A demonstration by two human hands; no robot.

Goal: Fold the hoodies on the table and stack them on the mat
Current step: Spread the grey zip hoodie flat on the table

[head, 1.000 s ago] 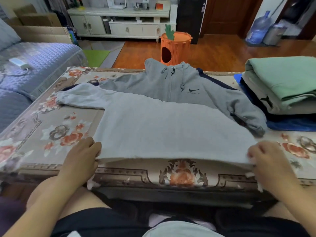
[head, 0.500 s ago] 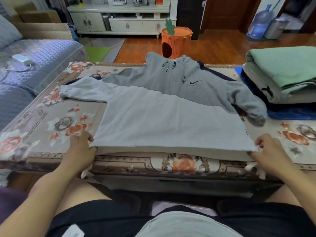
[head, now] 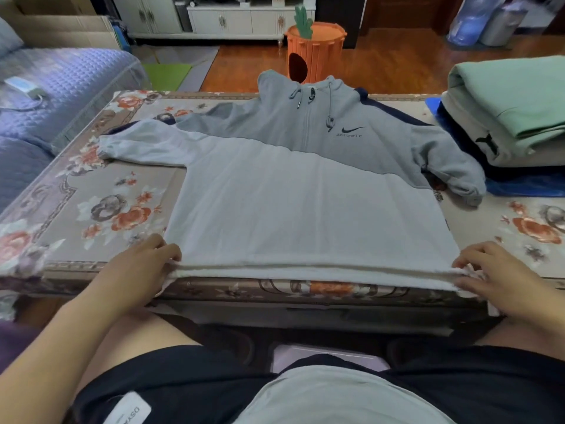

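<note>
We've got the left hand (head: 139,264) and right hand (head: 501,275) pinching the grey hoodie (head: 305,209) hem at the worktop (head: 91,191) edge, mid-fold; next, carry it evenly upward.

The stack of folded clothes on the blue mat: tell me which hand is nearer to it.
Right. The right hand grips the hoodie's near right corner, just below the stack on the blue mat. The left hand grips the opposite corner, across the hoodie.

Home living room — quilted sofa (head: 61,87), white sideboard (head: 238,18), wood floor (head: 397,65)
</note>
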